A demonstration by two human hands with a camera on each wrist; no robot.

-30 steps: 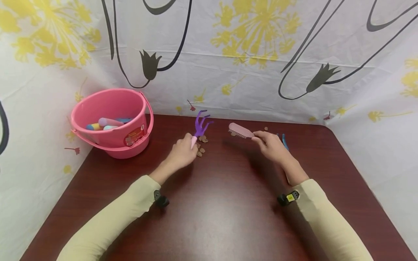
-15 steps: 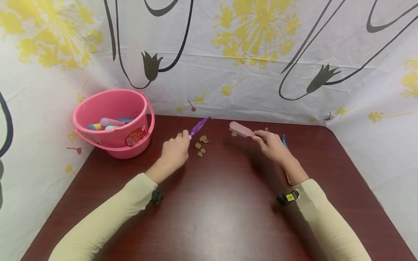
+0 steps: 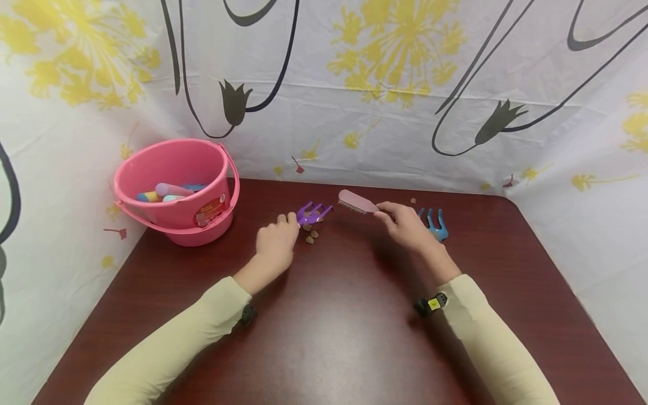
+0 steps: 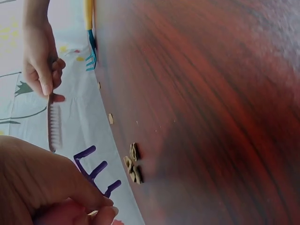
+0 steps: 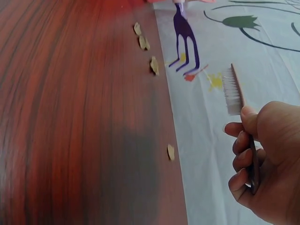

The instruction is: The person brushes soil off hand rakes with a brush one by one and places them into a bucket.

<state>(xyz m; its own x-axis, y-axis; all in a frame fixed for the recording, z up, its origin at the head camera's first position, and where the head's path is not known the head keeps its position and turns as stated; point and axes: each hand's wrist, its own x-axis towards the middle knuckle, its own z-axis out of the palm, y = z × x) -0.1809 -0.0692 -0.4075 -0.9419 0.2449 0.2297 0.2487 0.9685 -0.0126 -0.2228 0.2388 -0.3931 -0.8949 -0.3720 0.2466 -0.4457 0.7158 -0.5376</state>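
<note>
My left hand (image 3: 275, 242) grips a purple toy hand rake (image 3: 310, 216) by its pink handle. Its tines overlap a few small brown, flat chip-like pieces (image 3: 310, 239) in the head view; the left wrist view shows the tines raised above the table, beside those pieces. In my right hand (image 3: 407, 225) is a pink brush (image 3: 356, 201), held by its handle with pale bristles facing down. It hovers above the tabletop, to the right of the rake. A lone brown piece (image 5: 170, 152) lies near the table's back edge in the right wrist view.
A pink bucket (image 3: 202, 211) with several coloured handles inside stands at the back left. Beyond my right hand lies a blue hand rake (image 3: 438, 228) with a yellow handle (image 4: 89, 14). A printed white cloth (image 3: 324, 112) hangs behind the dark red-brown table (image 3: 334, 315).
My left hand has twisted the purple rake, first on edge, then with its tines spread low over the brown pieces. My right hand has shifted left with the brush, uncovering more of the blue rake.
</note>
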